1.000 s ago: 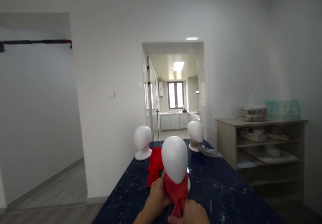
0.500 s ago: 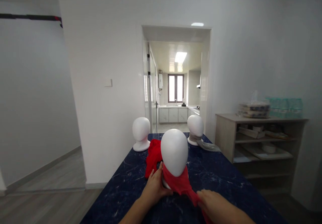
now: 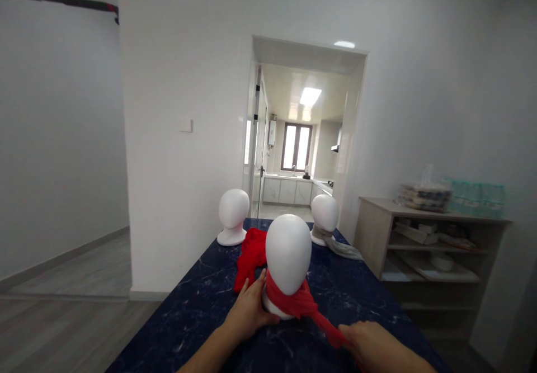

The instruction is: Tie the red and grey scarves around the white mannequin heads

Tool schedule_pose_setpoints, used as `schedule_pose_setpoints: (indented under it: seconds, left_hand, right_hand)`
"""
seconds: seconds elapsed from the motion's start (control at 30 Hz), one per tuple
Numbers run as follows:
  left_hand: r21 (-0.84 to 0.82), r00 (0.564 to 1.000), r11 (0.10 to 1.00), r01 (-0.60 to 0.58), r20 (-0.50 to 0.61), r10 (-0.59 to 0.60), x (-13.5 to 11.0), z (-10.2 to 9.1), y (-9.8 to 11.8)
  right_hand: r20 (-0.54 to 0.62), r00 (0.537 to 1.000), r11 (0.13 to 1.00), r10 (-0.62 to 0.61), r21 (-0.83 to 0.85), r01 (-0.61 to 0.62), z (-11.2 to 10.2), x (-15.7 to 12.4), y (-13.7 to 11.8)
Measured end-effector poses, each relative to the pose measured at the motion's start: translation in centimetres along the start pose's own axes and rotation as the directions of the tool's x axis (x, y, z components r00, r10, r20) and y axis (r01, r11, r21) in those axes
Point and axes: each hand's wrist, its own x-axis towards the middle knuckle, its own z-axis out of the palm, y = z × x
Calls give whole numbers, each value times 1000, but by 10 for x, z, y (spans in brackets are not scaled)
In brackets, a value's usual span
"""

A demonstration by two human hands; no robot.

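A white foam mannequin head point(image 3: 289, 255) stands upright near me, with a red scarf point(image 3: 293, 299) wrapped around its neck. My left hand point(image 3: 250, 308) grips the left side of its base, thumb at the front and fingers along the side. Off to the right, my right hand point(image 3: 364, 336) is closed on the scarf's loose end, which stretches taut and slants down from the neck. Behind the left hand, a bright red cloth point(image 3: 250, 255) lies bunched on the table; I cannot tell whether it is joined to the scarf.
The dark blue marbled table point(image 3: 201, 289) holds two more heads at the back: a bare white head point(image 3: 233, 216) on the left, and a white head point(image 3: 325, 212) with a grey scarf point(image 3: 342, 248) on the right. A shelf unit point(image 3: 373, 239) stands to the right.
My right hand has pulled the scarf's end farther right, and the scarf now looks narrower and tighter. My left hand keeps its place at the base. The view has tilted slightly.
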Motion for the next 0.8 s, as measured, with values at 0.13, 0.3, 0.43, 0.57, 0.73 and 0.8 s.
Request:
schedule_pose_setpoints:
  seconds: [0.13,0.3,0.43,0.57,0.73,0.8]
  left_hand:
    - [-34,999,999,-33,-17,33,-1,-1,2]
    - [-72,996,994,-81,-36,78,0,1,0]
    - [-67,997,995,-69,-33,67,0,2,-2]
    - [-72,997,996,-61,-57,57,-2,3,-2]
    - [-66,995,996,-64,-80,58,-3,8,-3]
    - [-52,995,997,-55,-80,51,-3,9,-4]
  right_hand:
    - [-112,992,976,-56,-217,30,7,19,30]
    - [-180,982,942,-64,-336,0,7,43,50]
    - [-203,978,932,-47,-361,-30,6,59,49]
    - [-158,985,943,71,-310,-118,0,61,41]
    - [-32,978,974,208,95,-204,-13,44,13]
    - [-112,977,937,181,323,-137,-11,50,-10]
